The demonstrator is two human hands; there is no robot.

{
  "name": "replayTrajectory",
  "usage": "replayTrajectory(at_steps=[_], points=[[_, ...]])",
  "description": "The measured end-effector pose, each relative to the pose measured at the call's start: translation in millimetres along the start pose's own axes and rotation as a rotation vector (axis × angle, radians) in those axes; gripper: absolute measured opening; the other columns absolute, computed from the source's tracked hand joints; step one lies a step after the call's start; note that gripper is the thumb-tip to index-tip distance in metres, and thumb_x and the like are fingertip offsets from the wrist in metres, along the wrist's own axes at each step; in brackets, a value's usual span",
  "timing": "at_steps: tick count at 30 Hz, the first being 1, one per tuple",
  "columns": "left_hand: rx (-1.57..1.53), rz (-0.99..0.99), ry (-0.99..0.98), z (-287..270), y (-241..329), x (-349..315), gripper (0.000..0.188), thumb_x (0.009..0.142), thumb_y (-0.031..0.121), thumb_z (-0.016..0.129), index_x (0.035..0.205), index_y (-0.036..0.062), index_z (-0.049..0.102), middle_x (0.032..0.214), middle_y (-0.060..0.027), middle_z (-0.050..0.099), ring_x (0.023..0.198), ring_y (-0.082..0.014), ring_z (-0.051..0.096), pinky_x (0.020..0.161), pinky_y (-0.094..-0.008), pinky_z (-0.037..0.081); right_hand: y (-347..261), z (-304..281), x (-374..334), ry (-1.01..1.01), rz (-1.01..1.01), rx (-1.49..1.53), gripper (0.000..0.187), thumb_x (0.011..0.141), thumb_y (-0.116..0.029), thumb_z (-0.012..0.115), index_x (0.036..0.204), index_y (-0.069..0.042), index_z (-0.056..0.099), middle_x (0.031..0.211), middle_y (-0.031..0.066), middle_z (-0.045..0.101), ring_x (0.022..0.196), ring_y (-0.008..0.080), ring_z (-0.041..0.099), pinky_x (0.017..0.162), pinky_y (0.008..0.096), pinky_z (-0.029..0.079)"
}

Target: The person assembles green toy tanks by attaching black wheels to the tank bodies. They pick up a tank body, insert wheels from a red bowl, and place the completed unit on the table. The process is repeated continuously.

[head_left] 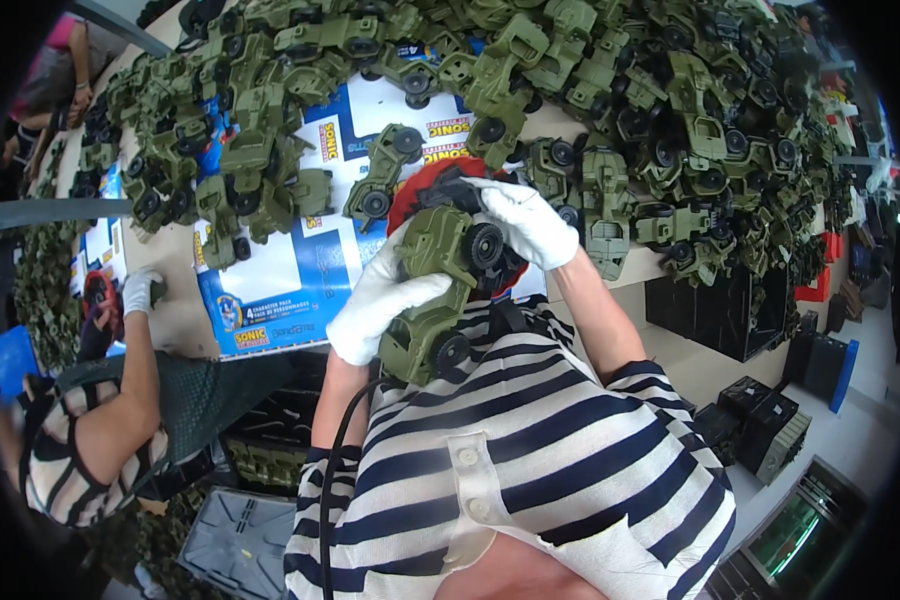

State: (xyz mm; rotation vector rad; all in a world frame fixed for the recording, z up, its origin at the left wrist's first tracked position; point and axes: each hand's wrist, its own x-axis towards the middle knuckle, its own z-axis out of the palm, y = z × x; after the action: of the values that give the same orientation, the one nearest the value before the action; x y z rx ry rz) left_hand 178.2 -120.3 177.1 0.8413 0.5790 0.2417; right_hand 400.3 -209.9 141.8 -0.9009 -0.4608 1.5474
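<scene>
My left hand (385, 305), in a white glove, grips a green toy military truck (432, 240) from its left side, tilted up in front of my chest. Two black wheels show on the truck's right side. Just beyond it lies a red container (402, 205) filled with dark parts (440, 188), partly hidden by the truck. My right hand (530, 222), also gloved, is over that container beside the upper wheel. Its fingertips are closed together at the dark parts; whatever is between them is too small to make out.
Heaps of green toy trucks (710, 120) cover the table's far and right sides. Blue-and-white printed cardboard (270, 290) lies on the tabletop. A co-worker's gloved hand (142, 290) is at the left. Black crates (715, 310) stand below the table at right; a cable (332, 470) hangs by my left arm.
</scene>
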Motion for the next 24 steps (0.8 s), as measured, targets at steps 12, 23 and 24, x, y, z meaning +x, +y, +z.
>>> replayTrajectory(at_steps=[12, 23, 24], points=[[0.01, -0.039, -0.021, 8.4, -0.4, 15.5, 0.073, 0.08, -0.002, 0.074, 0.144, 0.0013, 0.04, 0.128, -0.0065, 0.06, 0.114, -0.0125, 0.057, 0.1, -0.029, 0.045, 13.7, -35.2, -7.9, -0.035, -0.045, -0.053, 0.041, 0.098, -0.018, 0.06, 0.134, 0.001, 0.055, 0.118, -0.0007, 0.061, 0.099, 0.0022, 0.052, 0.089, 0.0194, 0.043], [0.402, 0.309, 0.274, 23.3, -56.4, 40.5, 0.108, 0.071, 0.015, 0.086, 0.154, 0.0057, 0.018, 0.144, -0.0147, 0.045, 0.122, -0.0184, 0.053, 0.104, -0.0322, 0.043, 10.0, -3.9, 10.4, 0.161, -0.312, -0.308, 0.041, 0.105, -0.034, 0.042, 0.111, 0.001, 0.063, 0.119, 0.0124, 0.063, 0.113, 0.0199, 0.057, 0.102, 0.0353, 0.041], [0.33, 0.362, 0.176, 15.8, -56.1, 41.6, 0.11, 0.073, 0.02, 0.086, 0.155, 0.0068, 0.014, 0.146, -0.0149, 0.043, 0.125, -0.0193, 0.051, 0.107, -0.0334, 0.04, 11.0, 2.5, 8.4, 0.154, -0.327, -0.283, 0.041, 0.104, -0.033, 0.042, 0.111, 0.001, 0.063, 0.118, 0.0123, 0.063, 0.113, 0.0199, 0.057, 0.102, 0.0352, 0.041]])
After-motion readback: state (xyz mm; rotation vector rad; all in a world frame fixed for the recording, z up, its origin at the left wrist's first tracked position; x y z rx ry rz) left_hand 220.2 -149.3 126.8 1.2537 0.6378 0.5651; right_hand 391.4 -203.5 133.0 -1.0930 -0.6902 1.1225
